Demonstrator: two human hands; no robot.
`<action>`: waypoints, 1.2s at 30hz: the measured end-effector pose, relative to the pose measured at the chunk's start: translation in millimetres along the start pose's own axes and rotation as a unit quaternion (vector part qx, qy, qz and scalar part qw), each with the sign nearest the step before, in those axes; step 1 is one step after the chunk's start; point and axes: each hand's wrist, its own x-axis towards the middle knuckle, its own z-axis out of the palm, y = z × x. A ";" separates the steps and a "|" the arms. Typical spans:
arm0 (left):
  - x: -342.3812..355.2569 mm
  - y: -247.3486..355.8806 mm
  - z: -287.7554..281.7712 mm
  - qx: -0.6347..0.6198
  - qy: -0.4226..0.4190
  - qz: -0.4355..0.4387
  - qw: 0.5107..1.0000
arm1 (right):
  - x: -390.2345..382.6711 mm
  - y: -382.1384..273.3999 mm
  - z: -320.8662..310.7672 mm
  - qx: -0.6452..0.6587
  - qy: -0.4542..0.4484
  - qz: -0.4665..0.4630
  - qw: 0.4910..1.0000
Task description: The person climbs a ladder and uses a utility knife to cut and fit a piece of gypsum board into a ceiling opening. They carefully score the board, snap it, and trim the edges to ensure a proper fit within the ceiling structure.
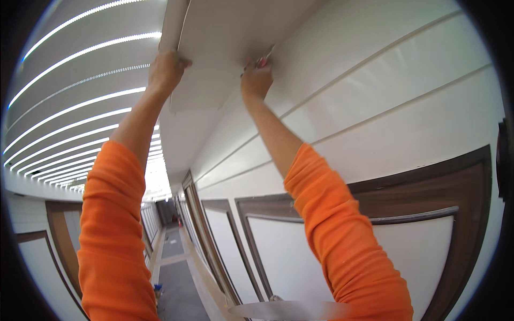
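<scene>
Red item (pixel 262 62) in the right hand (pixel 256 82): blurred, partly covered, kind indeterminate. Orange sleeves (pixel 113 235): cut off by near edge. Far corridor end (pixel 168 212): details too small.

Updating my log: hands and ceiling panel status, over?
Left hand at edge of ceiling panel. Right hand holding reddish object, blurred. White wall beside it.

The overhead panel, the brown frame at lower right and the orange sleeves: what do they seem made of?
Overhead panel, by the left hand: pale, matte; painted board or metal, the smooth surface leaves it open. Brown frame: wood or wood-look laminate, going by its streaky grain. Orange sleeves: soft, matte fabric, bunched into folds.
</scene>
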 end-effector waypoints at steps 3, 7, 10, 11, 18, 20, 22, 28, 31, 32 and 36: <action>0.3 12.0 -6.6 0.059 -0.082 -0.056 0.993 | -1.9 -7.0 1.7 0.006 -0.001 0.040 0.999; -0.6 10.2 -10.3 0.064 -0.076 -0.052 0.994 | -7.6 -44.7 3.6 -0.001 0.028 0.045 0.999; 4.3 11.2 -6.1 0.079 -0.080 -0.049 0.992 | -4.7 -53.7 0.0 -0.023 0.025 -0.028 0.999; 6.4 9.1 -4.1 0.081 -0.073 -0.044 0.993 | -2.3 -53.3 1.2 -0.011 0.033 -0.065 0.997; 15.2 13.2 -2.7 0.114 -0.074 -0.046 0.990 | 6.4 -61.6 -0.9 -0.060 -0.023 -0.091 0.994; 13.5 11.8 -1.0 0.102 -0.062 -0.055 0.991 | 10.6 -65.6 -1.0 -0.082 -0.037 -0.084 0.992; 9.1 10.1 -0.2 0.089 -0.043 -0.059 0.993 | 14.1 -74.0 -2.9 -0.091 -0.060 -0.066 0.992; 0.8 2.0 5.2 -0.018 0.007 -0.140 0.990 | 29.2 -76.7 -4.0 -0.141 -0.050 -0.065 0.987; -1.1 6.0 3.2 -0.096 0.025 -0.210 0.973 | 42.3 -73.9 -0.9 -0.130 -0.068 -0.036 0.989; -1.4 11.1 -1.5 -0.166 -0.019 -0.244 0.955 | 46.2 -72.1 -1.9 -0.133 -0.064 -0.037 0.988; 3.5 23.7 -1.2 -0.409 -0.101 -0.316 0.850 | 44.7 -76.5 -8.3 -0.126 -0.088 -0.007 0.988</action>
